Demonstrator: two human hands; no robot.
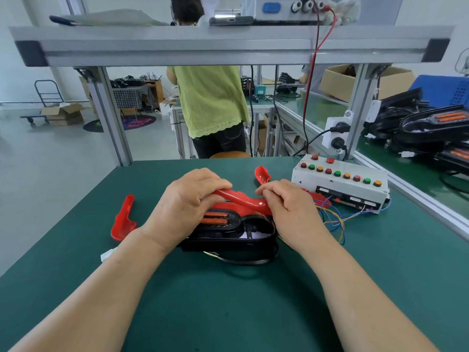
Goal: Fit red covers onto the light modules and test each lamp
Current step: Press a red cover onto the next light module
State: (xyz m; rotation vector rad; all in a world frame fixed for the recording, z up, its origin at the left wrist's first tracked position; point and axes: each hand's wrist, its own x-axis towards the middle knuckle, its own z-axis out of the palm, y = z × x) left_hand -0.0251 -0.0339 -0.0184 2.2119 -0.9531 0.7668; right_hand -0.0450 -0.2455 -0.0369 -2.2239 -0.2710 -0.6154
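Pinching the red cover (242,200) at each end with your left hand (184,205) and right hand (289,209), you're holding it just over the black light module (228,240) on the bench (228,313), so I'm guessing you're lining it up to snap down.

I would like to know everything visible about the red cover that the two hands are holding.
The red cover is a long, curved shell of glossy, plastic-looking material, with small notches along its upper edge. It is tilted, left end higher, over the black light module on the green table. The left hand grips its left end; the right hand pinches its right end.
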